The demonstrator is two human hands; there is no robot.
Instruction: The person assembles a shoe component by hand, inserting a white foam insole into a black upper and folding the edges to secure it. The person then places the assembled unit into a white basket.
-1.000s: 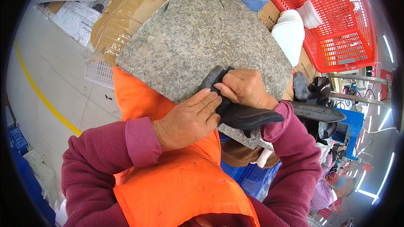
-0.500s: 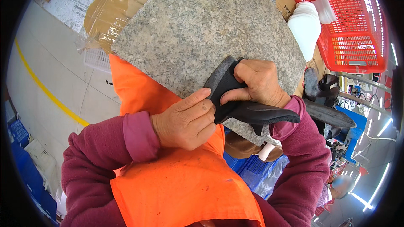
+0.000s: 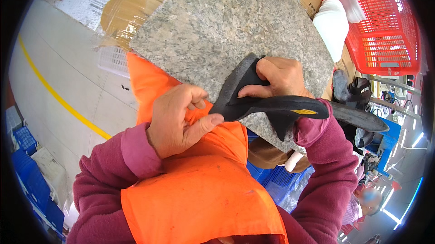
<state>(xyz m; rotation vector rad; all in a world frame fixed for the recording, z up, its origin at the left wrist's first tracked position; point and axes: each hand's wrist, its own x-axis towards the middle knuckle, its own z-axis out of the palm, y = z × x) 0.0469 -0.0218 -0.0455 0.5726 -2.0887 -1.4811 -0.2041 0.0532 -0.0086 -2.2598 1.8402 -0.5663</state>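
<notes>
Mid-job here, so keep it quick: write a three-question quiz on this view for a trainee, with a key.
1. Which hand grips the black piece?
2. True or false: in the picture, the red basket is left of the stone slab.
3. The apron is: (a) blue, (b) orange, (c) white.

Key:
1. The right hand.
2. False; it is to the right.
3. (b)
</notes>
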